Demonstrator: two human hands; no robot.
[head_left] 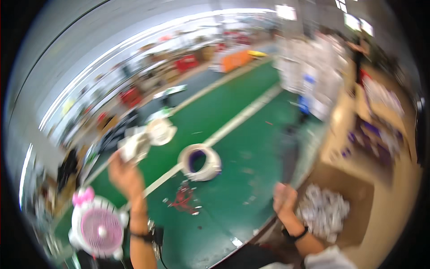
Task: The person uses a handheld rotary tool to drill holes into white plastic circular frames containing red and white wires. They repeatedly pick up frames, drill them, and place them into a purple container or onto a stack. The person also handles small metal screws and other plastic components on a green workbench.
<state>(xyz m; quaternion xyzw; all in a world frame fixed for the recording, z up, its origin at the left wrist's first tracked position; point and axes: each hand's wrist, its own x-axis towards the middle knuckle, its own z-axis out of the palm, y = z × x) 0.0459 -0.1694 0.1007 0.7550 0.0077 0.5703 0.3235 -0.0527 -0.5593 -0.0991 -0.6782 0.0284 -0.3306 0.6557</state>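
Note:
The picture is smeared by motion. My left hand (pixel 125 175) is raised and closed around a white plastic part (pixel 134 145) held up at the left. Beyond it, another round white part (pixel 160 131) shows; I cannot tell if they are joined. My right hand (pixel 285 198) hovers at the edge of a wooden bench, fingers together, with nothing visible in it. Just right of it lies a heap of small white pieces (pixel 323 210) in a brown cardboard box (pixel 358 193).
A white ring-shaped housing (pixel 199 162) and red wire scraps (pixel 182 200) lie on the green floor (pixel 242 179). A pink and white small fan (pixel 97 228) stands at lower left. Stacked white goods (pixel 313 71) and a person (pixel 360 49) are far right.

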